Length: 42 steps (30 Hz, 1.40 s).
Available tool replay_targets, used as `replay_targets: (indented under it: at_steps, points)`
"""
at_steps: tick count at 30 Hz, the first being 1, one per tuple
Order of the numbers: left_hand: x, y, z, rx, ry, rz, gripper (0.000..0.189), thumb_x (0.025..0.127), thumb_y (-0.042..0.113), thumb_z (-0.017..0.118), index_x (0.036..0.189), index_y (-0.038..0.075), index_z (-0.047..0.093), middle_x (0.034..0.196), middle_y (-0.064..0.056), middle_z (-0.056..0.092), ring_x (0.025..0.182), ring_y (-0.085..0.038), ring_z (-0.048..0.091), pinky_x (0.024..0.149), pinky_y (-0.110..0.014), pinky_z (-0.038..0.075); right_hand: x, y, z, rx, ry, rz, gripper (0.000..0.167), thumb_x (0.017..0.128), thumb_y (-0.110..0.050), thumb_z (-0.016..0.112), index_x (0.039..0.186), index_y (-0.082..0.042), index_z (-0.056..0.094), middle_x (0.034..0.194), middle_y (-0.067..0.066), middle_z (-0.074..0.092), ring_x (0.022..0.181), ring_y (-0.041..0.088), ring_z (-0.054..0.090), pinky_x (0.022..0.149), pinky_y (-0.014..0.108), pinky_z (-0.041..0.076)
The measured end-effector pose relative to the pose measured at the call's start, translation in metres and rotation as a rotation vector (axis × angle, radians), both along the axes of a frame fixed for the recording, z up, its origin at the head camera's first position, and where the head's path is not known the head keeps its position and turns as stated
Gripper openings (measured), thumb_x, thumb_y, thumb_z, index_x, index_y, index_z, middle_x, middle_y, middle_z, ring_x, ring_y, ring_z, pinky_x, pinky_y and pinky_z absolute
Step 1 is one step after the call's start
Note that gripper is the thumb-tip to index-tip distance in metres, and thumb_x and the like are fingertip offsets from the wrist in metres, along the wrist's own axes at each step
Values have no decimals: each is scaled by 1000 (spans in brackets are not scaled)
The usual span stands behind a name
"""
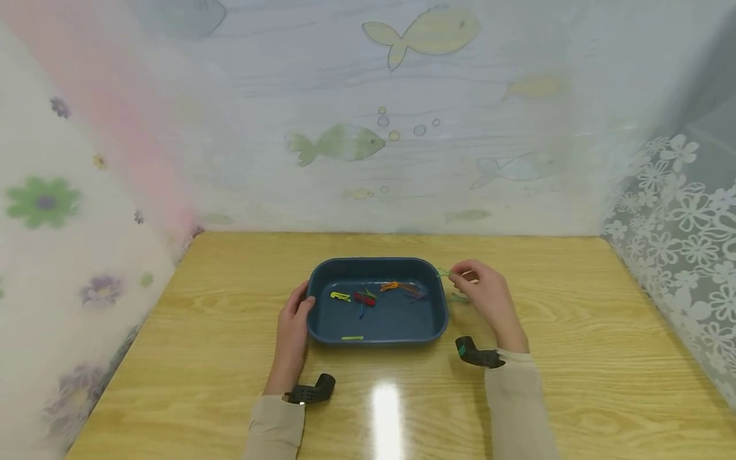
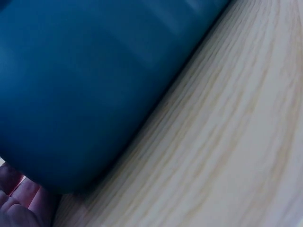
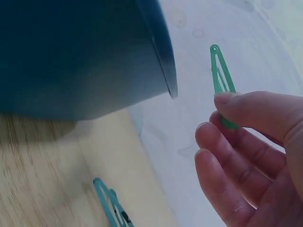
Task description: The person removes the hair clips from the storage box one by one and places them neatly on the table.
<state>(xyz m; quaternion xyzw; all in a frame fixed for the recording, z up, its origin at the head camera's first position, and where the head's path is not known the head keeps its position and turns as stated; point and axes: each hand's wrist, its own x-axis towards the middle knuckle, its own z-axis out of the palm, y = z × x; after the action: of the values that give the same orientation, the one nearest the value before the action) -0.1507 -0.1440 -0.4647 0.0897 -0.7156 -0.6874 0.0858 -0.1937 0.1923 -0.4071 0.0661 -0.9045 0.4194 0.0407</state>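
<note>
Hovering at two o'clock of the tub [image 1: 399, 321], a green clip [image 3: 227, 74] is clamped between thumb and fingers of the right hand [image 1: 484, 292]. The left hand [image 1: 294, 321] grips the tub at nine o'clock. Inside lie a yellow clip [image 1: 340, 296] toward nine, a red item [image 1: 365, 298] near the centre and orange clips [image 1: 390, 286] toward one. Just outside, at three, a teal clip [image 3: 106, 203] lies on the table [image 1: 230, 358].

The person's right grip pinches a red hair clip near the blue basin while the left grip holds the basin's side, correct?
Not quite: the hair clip in the right grip is green, as the right wrist view shows. The rest stands.
</note>
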Motion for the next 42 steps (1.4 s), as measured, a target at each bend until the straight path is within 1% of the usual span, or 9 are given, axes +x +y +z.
replay_targets:
  at_steps: [5,9,12,16,22,27,31,34,42]
  points:
    - [7,1,4,-7,13,4,35,92,25,47,127,22,49,128,7,46,120,-6,37,101,-30,28,2,5,0,-21,-8,-1,21,86,-29,58,102,-15,60,93,8,64,79,21,62,66,35,47]
    - [14,4,6,-11,-5,28,35,92,24,46,127,22,49,127,8,46,119,-5,37,101,-30,29,4,10,-4,-49,-39,3,23,86,-27,58,103,-12,60,95,12,63,79,25,62,66,36,46]
    - [20,6,7,-19,-18,40,35,92,24,46,127,23,49,127,9,46,119,-5,37,101,-29,29,5,13,-9,-50,-64,-11,25,87,-30,57,104,-12,60,93,12,64,78,25,61,65,34,45]
    - [19,7,8,-24,-17,39,35,92,24,46,127,22,49,128,9,46,119,-4,37,101,-28,28,3,16,-16,-33,-74,-44,28,87,-34,55,105,-14,61,89,10,64,76,21,60,66,34,44]
    - [20,5,9,-26,-10,30,35,92,23,45,127,21,48,128,9,46,119,-4,37,101,-28,28,1,20,-23,-45,-79,-60,31,87,-38,54,105,-14,62,87,9,65,75,21,61,67,35,46]
    - [20,6,8,-15,-4,27,35,92,22,45,127,20,48,128,7,46,120,-6,37,101,-29,28,2,27,-28,-50,-92,-64,32,88,-38,52,106,-13,61,94,10,63,77,21,60,67,34,47]
    - [19,6,7,-8,2,25,36,92,22,46,128,19,48,129,5,46,121,-8,37,102,-31,28,2,31,-30,-44,-118,-82,32,88,-39,51,107,-14,60,96,10,62,78,21,59,65,33,46]
    - [18,7,8,-11,5,24,36,92,21,46,127,19,48,129,5,46,121,-8,37,102,-30,28,3,34,-30,-39,-136,-88,31,89,-37,50,108,-15,60,96,10,62,79,22,59,64,32,45]
    - [19,6,7,-28,9,27,36,92,21,45,127,19,48,129,5,46,121,-9,37,102,-31,27,5,34,-31,-40,-162,-74,27,91,-29,49,111,-13,58,101,10,59,80,22,57,64,32,44]
